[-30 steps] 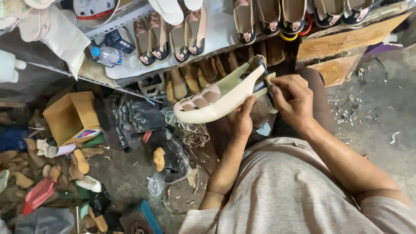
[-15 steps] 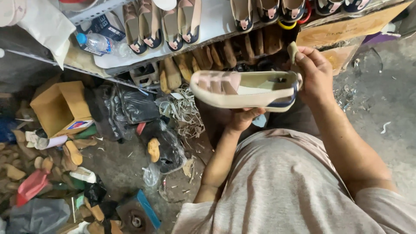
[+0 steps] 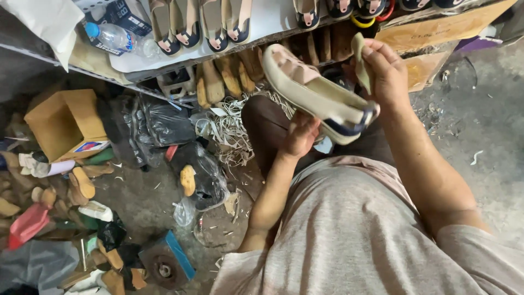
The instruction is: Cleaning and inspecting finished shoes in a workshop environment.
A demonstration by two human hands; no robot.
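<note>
Left hand (image 3: 301,135): you grasp the sandal (image 3: 319,101) from beneath, at 6 o'clock of it.
Right hand (image 3: 386,71): you pinch a beige strip (image 3: 359,54) at the sandal's 2 o'clock.
Sandal: tilted above your lap.

Dim, even light; soft shadows, slight blur.

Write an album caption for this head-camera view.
Seated in a cluttered workshop, left hand supports a cream wedge shoe while right hand holds a strip.
</note>
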